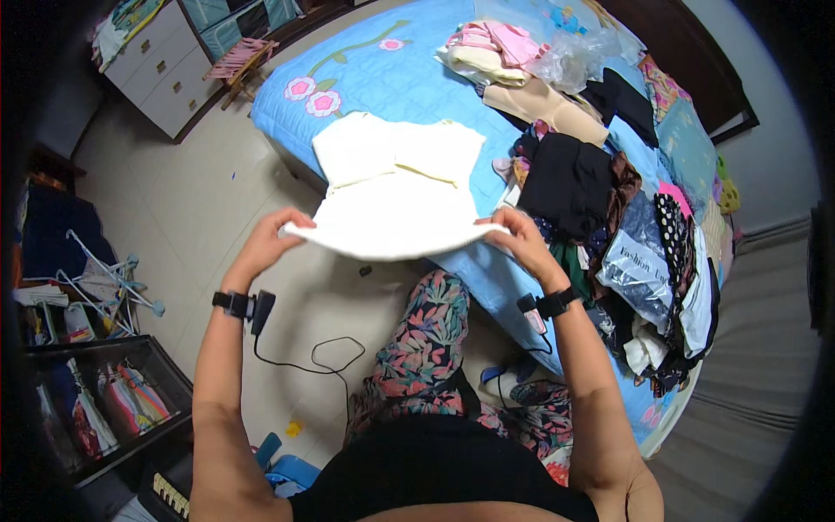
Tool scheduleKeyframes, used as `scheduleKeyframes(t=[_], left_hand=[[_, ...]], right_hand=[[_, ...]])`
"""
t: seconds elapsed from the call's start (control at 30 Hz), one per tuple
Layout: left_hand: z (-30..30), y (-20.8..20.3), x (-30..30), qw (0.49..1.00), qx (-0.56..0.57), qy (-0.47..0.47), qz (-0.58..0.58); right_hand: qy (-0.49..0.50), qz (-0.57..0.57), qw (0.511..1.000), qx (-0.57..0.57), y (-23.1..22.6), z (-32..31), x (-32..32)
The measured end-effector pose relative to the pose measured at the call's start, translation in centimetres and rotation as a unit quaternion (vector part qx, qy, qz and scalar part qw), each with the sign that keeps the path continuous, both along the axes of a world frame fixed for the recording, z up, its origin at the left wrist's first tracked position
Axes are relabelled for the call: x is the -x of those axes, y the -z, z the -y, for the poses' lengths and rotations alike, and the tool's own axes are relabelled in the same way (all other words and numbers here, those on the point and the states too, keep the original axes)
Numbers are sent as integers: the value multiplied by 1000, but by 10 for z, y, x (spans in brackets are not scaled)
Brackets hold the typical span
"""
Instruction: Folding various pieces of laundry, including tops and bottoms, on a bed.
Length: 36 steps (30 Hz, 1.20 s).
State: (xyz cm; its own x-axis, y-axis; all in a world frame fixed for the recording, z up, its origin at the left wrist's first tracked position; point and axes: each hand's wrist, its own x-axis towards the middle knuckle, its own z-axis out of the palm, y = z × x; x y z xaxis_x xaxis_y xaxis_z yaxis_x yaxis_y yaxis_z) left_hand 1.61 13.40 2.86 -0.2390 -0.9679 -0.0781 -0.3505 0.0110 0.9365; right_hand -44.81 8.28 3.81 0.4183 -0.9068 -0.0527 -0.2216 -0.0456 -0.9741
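Note:
A white knit garment (400, 209) lies spread over the corner of the bed, its sleeves folded in across the far part. Its near hem hangs past the bed's edge, held taut between my two hands. My left hand (271, 242) pinches the hem's left corner between thumb and fingers. At the right corner, my right hand (524, 244) grips the same hem. Each wrist wears a black strap with a small device and a cable.
A blue quilt with pink flowers covers the bed (365, 74). Heaped clothes (570, 183) and a plastic-bagged garment (639, 265) lie on its right side. Left are a white drawer cabinet (161, 70), wire hangers (109, 283) and an open drawer of clothes (104, 409). A cable trails over the floor.

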Motion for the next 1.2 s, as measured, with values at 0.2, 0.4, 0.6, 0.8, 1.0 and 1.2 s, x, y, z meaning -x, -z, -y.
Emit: scheduleKeyframes(t=[0.2,0.4,0.6,0.8,1.0,1.2], left_hand=[[131,22,8,971,-52,-198,-124],[169,101,30,913,-72,-393,-79],[138,100,67,925,-74,-314,-201],[194,41,51,924,159,-345,36],[268,25,2,927,133,-344,-65],[282,95,11,936,46,-290,193]], right_hand=[[210,47,977,-10,16,126,-34],[361,-105,915,-146,70,160,-61],[258,-56,960,-96,80,144,-80],[327,-36,931,160,51,176,-90],[402,-16,894,195,50,218,-69],[311,-258,914,37,118,213,-73]])
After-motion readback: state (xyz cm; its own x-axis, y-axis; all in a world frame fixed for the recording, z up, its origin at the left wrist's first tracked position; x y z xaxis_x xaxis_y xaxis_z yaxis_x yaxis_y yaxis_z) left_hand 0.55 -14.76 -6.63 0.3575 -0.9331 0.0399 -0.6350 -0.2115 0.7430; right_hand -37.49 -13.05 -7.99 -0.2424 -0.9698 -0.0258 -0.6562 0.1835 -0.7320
